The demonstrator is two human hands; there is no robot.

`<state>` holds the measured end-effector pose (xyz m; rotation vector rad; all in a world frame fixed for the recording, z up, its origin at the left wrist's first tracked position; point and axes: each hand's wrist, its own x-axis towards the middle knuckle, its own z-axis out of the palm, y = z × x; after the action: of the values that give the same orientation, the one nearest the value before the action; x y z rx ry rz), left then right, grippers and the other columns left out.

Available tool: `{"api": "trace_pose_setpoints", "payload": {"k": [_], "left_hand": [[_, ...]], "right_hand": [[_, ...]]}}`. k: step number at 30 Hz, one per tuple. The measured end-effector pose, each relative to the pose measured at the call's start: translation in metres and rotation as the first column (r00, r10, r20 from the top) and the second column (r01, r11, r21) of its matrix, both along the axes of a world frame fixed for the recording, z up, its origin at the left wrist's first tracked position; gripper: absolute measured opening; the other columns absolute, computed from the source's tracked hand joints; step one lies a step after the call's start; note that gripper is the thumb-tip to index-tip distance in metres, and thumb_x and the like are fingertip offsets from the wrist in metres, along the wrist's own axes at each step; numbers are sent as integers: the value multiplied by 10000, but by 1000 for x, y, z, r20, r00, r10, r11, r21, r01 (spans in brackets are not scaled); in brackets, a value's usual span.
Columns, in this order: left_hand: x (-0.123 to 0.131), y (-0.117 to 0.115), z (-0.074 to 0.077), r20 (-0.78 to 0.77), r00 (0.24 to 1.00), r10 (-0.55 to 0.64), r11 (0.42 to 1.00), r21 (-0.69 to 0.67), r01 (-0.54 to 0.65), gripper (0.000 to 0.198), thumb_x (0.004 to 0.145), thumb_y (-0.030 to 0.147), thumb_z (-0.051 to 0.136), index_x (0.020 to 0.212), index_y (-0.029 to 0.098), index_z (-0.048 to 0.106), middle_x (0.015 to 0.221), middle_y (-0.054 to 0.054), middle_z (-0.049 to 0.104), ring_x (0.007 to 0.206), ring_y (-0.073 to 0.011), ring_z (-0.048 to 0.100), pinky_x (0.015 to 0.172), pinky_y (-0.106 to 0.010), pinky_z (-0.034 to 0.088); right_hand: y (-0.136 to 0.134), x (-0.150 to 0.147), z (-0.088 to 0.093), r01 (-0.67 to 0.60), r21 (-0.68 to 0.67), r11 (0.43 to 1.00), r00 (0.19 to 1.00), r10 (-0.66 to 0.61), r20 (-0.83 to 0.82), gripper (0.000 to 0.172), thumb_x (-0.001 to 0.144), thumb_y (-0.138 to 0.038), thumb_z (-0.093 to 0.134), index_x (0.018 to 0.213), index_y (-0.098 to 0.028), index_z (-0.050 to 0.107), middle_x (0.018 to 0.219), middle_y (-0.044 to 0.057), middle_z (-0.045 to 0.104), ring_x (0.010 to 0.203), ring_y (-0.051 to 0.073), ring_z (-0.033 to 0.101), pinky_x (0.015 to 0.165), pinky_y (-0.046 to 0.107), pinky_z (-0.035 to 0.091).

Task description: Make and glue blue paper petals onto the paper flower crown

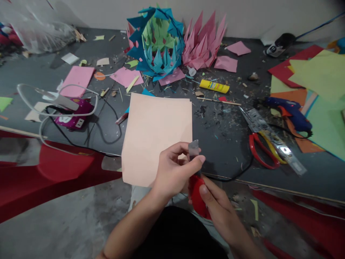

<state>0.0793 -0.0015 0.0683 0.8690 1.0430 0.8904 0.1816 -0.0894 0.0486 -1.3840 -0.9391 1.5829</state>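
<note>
My left hand (175,169) pinches the flat grey strip (193,146) of a red tool (198,197), thumb on top and fingers curled beneath. The strip's slanted end sticks out past the thumb. Around the tool's rounded red body my right hand (219,205) is closed, its thumb lying along the side. Fingers cover much of the tool, so I cannot tell its exact kind. Below and left of the tool, a stack of pale peach paper (159,126) lies on the table, its near edge overhanging the front. The left hand is over its lower right corner.
Red-handled scissors (262,149), a steel ruler (277,140) and a blue glue gun (289,111) lie right. Behind are a yellow glue tube (214,86), blue-green folded paper (159,68) and pink folded paper (203,46). A purple power socket (72,117) with cables sits left.
</note>
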Motion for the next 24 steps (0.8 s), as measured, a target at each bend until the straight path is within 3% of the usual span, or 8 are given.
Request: {"api": "trace_pose_setpoints", "payload": {"k": [5, 10, 15, 17, 22, 24], "left_hand": [[0, 3, 2, -18, 1000, 16, 1000, 18, -16, 164, 613, 242, 720, 657, 157, 587, 593, 28, 528, 520, -64, 456, 475, -186, 381], [-5, 5, -5, 34, 999, 23, 999, 34, -24, 186, 770, 349, 598, 721, 172, 630, 608, 20, 552, 530, -64, 489, 504, -186, 415], [-9, 2, -13, 50, 999, 19, 1000, -21, -18, 223, 813, 354, 541, 753, 167, 645, 598, 17, 538, 493, -66, 497, 469, -186, 420], [-9, -1, -12, 50, 998, -23, 999, -27, 24, 209, 797, 353, 557, 811, 165, 647, 625, 9, 556, 513, -74, 507, 476, -188, 428], [-10, -12, -10, 36, 947, -319, 943, -92, 321, 313, 818, 435, 517, 849, 146, 632, 545, 25, 490, 401, -52, 381, 363, -168, 311], [-10, -15, -9, -35, 950, -311, 950, -29, 310, 314, 828, 434, 512, 786, 143, 621, 543, 24, 479, 423, -54, 381, 379, -169, 310]], "right_hand": [[-2, -1, 2, 4, -10, 1000, 1000, -4, 9, 341, 896, -472, 412, 1000, -228, 627, 951, 53, 642, 835, 170, 584, 648, 248, 447], [-10, -1, -6, 51, -112, 992, 983, -70, -172, 408, 895, -502, 382, 1026, -196, 619, 797, 63, 656, 662, 162, 596, 574, 266, 460], [-10, 1, -9, 98, -115, 989, 980, -116, -162, 428, 872, -517, 421, 1033, -181, 632, 802, 80, 667, 679, 186, 613, 567, 283, 474], [-8, 1, -9, 85, -111, 990, 984, -101, -149, 438, 878, -516, 408, 1064, -184, 625, 832, 85, 676, 718, 197, 622, 613, 302, 492], [-4, 0, -7, 121, -1, 993, 993, -121, 1, 384, 898, -450, 417, 1165, -233, 585, 1078, 78, 639, 1001, 213, 581, 871, 356, 467], [0, 3, -5, 110, 93, 990, 984, -122, 133, 348, 895, -427, 434, 1129, -241, 613, 1093, 73, 627, 1056, 215, 552, 881, 342, 463]]}}
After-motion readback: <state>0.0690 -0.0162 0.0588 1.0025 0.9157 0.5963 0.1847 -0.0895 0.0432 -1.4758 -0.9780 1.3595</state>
